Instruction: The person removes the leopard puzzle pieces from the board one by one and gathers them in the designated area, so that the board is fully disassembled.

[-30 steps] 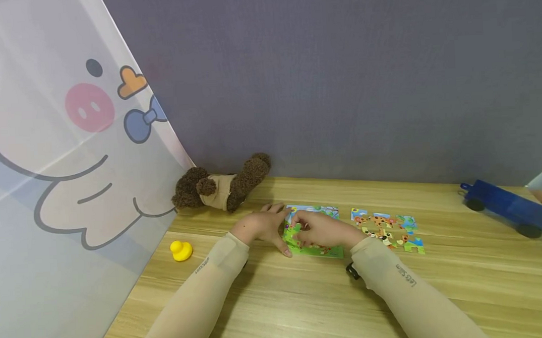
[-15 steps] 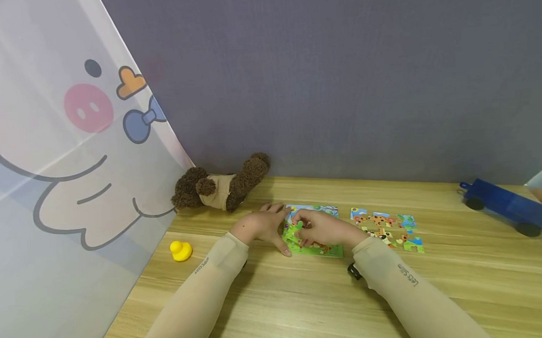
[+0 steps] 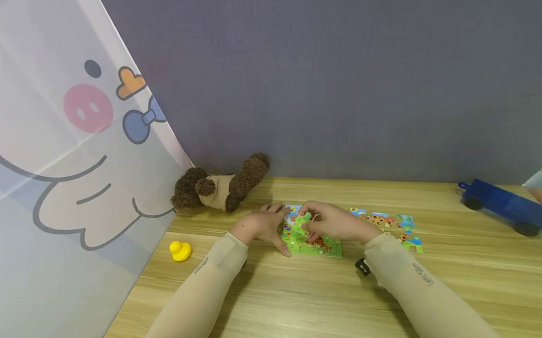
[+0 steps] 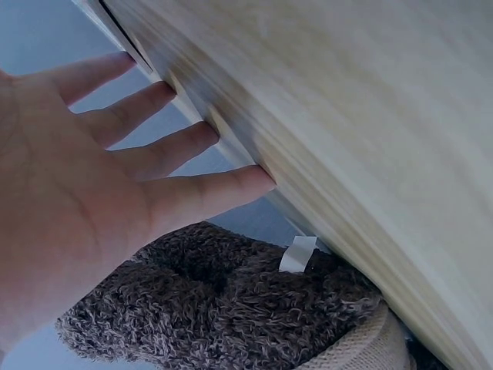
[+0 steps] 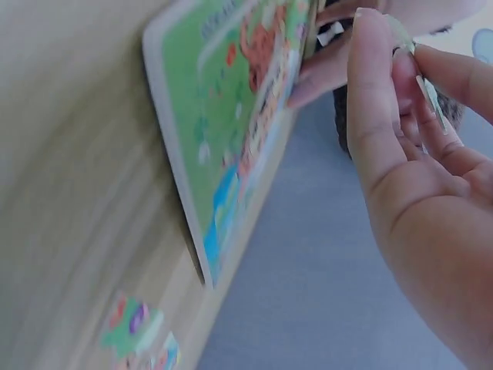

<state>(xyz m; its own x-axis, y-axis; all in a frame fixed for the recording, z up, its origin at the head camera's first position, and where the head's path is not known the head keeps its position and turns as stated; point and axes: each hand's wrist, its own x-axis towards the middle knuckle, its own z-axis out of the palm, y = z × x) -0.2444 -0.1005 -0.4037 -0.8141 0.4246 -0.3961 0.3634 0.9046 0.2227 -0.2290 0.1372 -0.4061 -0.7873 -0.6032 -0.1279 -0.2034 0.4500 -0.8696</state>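
Note:
A green puzzle piece (image 3: 302,220) is pinched between the thumb and fingers of my right hand (image 3: 334,221), above the puzzle board (image 3: 322,252). In the right wrist view the piece (image 5: 431,100) appears nearly edge-on, held off the board (image 5: 181,116). My left hand (image 3: 262,227) is at the board's left edge, fingers spread, thumb by the lower left corner. The left wrist view shows this hand (image 4: 85,185) with straight fingers, fingertips down at the wooden table, holding nothing. Part of the board's picture is hidden behind the right hand.
Several loose puzzle pieces (image 3: 407,221) lie right of the board, partly covered by the right wrist. A brown teddy bear (image 3: 219,189) lies behind the left hand. A yellow rubber duck (image 3: 180,251) sits at left, a blue toy trailer (image 3: 508,204) at far right. A grey wall (image 3: 340,85) stands behind.
My right hand has moved a little right and tilted with the green piece, uncovering more of the board and covering more of the loose pieces. The left hand has stayed in place.

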